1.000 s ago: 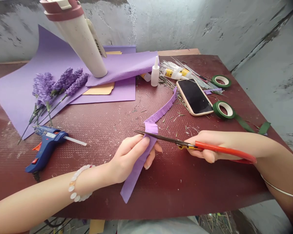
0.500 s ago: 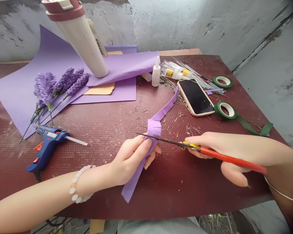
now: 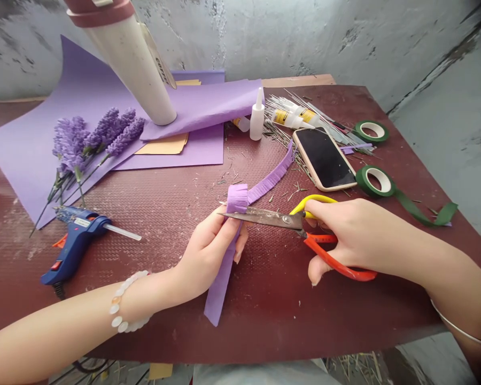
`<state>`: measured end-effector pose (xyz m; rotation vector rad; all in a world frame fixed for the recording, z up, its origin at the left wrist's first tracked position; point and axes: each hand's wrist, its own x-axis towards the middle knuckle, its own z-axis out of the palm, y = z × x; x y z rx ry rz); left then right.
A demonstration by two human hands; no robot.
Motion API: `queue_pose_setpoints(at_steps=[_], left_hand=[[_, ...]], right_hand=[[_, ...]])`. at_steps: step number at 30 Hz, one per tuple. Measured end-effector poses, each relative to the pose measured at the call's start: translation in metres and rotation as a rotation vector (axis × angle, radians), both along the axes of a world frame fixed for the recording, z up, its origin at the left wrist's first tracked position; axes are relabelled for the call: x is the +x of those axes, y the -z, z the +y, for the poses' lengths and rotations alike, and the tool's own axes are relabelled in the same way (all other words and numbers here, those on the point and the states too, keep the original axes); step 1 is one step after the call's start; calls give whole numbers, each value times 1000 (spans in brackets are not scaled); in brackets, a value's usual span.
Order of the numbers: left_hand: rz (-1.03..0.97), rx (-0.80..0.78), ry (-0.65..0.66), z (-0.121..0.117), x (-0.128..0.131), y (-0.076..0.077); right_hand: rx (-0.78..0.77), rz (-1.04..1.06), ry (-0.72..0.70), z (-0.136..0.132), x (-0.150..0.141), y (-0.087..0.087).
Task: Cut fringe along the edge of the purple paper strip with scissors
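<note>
Between thumb and fingers, my left hand pinches a purple paper strip. Its plain end hangs down toward me, while a fringed stretch curves away over the table toward the phone. My right hand has its fingers and thumb through the handles of the scissors, one yellow and one red. The scissor blades lie across the strip just above my left thumb, one in front and the other tip showing behind. Fine cuts mark the strip's folded top part.
A blue glue gun lies at left, below purple artificial lavender stems. Behind stands a tumbler on purple paper. A white squeeze bottle, thin wires, a phone and green tape rolls sit at right.
The scissors have turned so their blades and both handles show more broadly. Both hands and the folded strip have shifted slightly left, and the right thumb has moved left with the red handle.
</note>
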<state>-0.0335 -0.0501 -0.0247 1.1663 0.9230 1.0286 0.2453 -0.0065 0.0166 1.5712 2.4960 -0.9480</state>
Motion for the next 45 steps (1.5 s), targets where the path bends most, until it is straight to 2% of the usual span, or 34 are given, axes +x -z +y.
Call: queue_pose_setpoints(at_steps=[4, 6, 13, 20, 24, 29, 36, 42, 45], left_hand=[[24, 33, 1, 1, -1, -2], [37, 54, -4, 1, -1, -3], [80, 88, -9, 1, 0, -3], [94, 63, -32, 1, 0, -5], [76, 68, -28, 2, 1, -5], [28, 51, -16, 2, 0, -1], [-26, 18, 5, 1, -1, 2], [-60, 6, 27, -1, -1, 2], [-72, 17, 34, -2, -2, 2]], right_hand=[[-104, 21, -10, 1, 1, -2], [-103, 16, -11, 1, 0, -2], [67, -13, -80, 4, -1, 3], [259, 22, -123, -3, 2, 26], [303, -34, -147, -6, 2, 23], [231, -101, -182, -5, 0, 7], [193, -95, -186, -6, 1, 4], [-20, -56, -116, -6, -1, -5], [-78, -3, -95, -7, 2, -3]])
